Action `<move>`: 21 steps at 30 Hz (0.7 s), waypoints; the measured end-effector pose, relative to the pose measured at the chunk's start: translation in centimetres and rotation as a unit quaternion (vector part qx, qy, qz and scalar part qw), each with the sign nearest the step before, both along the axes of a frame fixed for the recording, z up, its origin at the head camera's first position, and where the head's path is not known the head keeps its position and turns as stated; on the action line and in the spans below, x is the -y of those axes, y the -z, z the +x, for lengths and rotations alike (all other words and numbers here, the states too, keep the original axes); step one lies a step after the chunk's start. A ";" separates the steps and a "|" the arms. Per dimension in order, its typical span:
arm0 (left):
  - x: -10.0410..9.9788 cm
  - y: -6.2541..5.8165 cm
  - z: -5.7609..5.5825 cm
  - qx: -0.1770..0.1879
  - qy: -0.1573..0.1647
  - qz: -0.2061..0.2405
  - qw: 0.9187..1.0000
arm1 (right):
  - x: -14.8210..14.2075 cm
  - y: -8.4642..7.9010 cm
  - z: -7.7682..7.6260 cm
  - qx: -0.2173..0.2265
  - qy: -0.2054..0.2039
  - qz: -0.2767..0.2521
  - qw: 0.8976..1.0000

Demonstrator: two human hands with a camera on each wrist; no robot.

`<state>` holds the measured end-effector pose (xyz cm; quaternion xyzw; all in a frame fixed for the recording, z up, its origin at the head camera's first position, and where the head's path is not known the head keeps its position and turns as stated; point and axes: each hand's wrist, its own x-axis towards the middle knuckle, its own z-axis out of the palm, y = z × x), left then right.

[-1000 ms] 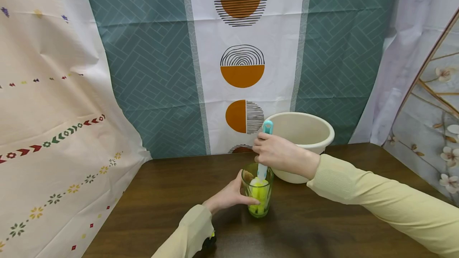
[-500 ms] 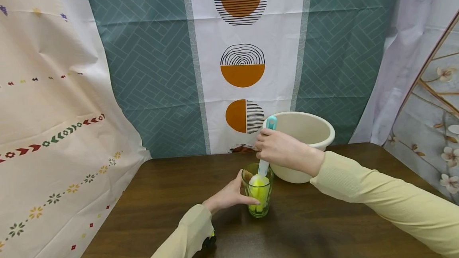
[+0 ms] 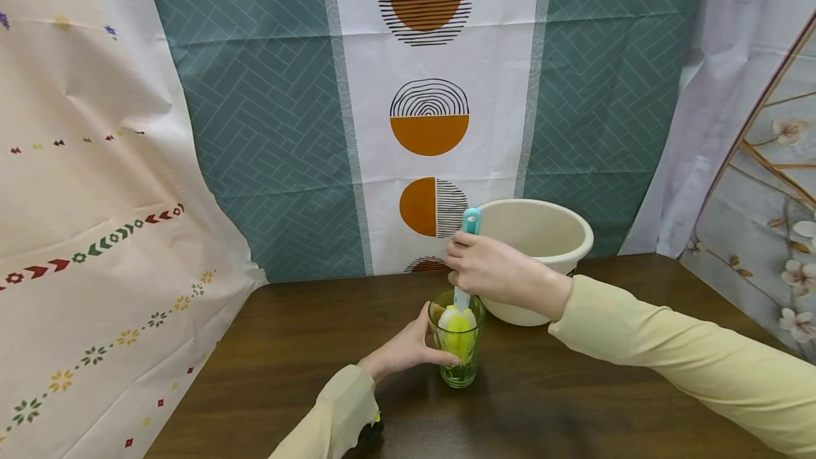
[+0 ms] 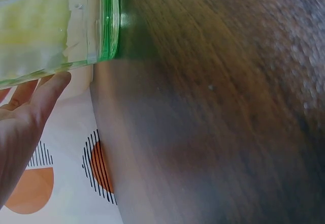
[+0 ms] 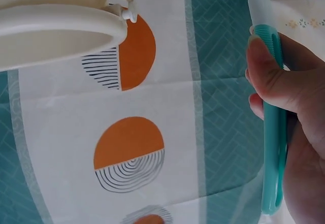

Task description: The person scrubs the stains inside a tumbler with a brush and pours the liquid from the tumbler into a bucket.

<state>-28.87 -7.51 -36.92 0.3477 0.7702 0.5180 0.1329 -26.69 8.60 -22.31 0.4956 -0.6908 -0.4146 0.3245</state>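
A green-tinted drinking glass (image 3: 468, 356) stands upright on the table in the head view. My left hand (image 3: 411, 347) grips its near-left side, thumb across the front and fingers behind. Inside the glass sits the yellow and white sponge head (image 3: 456, 328) of a cup brush, its lower end above the glass bottom. My right hand (image 3: 487, 265) holds the brush's turquoise handle (image 5: 274, 153) above the rim, thumb pressed along it in the right wrist view. In the left wrist view, the left hand's fingers (image 4: 48, 94) lie against the glass (image 4: 109, 26), with the sponge showing through.
A cream plastic basin (image 3: 583, 243) stands behind the right hand, close to the glass. The dark wooden table (image 3: 287, 346) ends at a patterned cloth (image 3: 274, 126) at the back. Printed cloths hang at both sides. A small black object (image 3: 370, 434) shows beside the left sleeve.
The brush handle leaned to the right half a second ago and now stands more upright, further left. Its sponge head sits slightly higher in the glass. The left hand and glass stay put.
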 end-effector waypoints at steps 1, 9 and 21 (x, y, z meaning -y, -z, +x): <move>0.0 0.0 0.0 -0.001 -0.003 -0.001 1.000 | 0.1 0.0 0.1 -0.005 0.001 0.002 1.000; 0.0 0.0 0.1 0.003 -0.008 -0.003 1.000 | 0.4 -0.3 0.6 -0.028 0.011 0.010 0.999; -0.1 -0.5 0.5 -0.005 -0.034 -0.031 0.999 | 0.2 -1.3 0.8 -0.009 0.020 0.010 1.000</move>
